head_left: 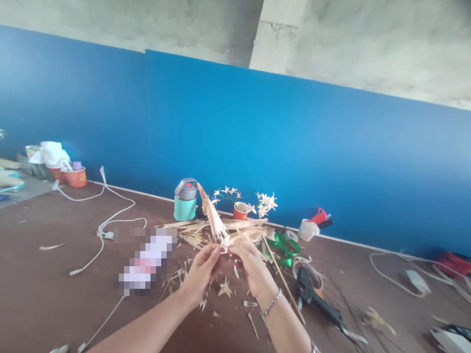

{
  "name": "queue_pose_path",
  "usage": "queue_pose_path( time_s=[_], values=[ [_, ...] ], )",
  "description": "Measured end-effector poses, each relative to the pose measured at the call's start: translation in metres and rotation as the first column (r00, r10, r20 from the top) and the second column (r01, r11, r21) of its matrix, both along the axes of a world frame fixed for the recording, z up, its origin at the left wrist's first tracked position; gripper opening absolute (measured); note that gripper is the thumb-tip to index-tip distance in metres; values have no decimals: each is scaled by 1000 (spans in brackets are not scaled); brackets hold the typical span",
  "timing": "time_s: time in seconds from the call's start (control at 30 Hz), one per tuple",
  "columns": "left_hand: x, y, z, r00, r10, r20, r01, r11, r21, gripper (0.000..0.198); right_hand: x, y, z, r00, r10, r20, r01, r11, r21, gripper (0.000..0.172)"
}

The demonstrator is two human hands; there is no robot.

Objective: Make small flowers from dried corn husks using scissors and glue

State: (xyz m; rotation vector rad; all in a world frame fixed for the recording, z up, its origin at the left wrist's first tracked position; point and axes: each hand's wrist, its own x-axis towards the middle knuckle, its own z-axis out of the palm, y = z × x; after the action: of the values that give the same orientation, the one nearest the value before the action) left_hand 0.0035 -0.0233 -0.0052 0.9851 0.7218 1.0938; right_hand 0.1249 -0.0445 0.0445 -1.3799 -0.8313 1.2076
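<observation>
In front of me my left hand [203,272] and my right hand [254,270] meet with their fingertips nearly touching. Both are closed in a pinch on a small pale piece of dried husk [225,248], mostly hidden by the fingers. Behind it lies a heap of dried husks [191,235], and one long husk leaf [210,211] leans up from there. Below the hands, a star-shaped husk flower [225,288] rests on the table among small scraps. A thin straw-coloured stick [281,277] lies beside my right wrist.
A black glue gun [318,299] and green ribbon [285,247] lie at right. Behind the husks stand a teal flask [185,206] and a paper cup [240,211] with pale flowers. White cables [119,211] cross the brown table at left; a blue partition [257,137] rises behind.
</observation>
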Motion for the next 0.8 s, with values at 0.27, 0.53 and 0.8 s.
queue_pose_path(
  time_s=[0.27, 0.53, 0.8],
  values=[
    [-1, 0, -2, 1000, -9, 2, 9, 1000, -2, 33, 4, 2, -6, 1000, 9, 6, -9, 1000, 14, 14],
    [-2, 0, 4, 999, -3, -34, 3, 1000, -18, 35, 20, 4, 3, 977, 63, 206, -77, 995, 61, 29],
    [-4, -1, 7, 999, -31, -42, 32, 999, 19, 29, 46, 6, -9, 364, 153, 919, -179, 980, -93, 21]
  ],
)
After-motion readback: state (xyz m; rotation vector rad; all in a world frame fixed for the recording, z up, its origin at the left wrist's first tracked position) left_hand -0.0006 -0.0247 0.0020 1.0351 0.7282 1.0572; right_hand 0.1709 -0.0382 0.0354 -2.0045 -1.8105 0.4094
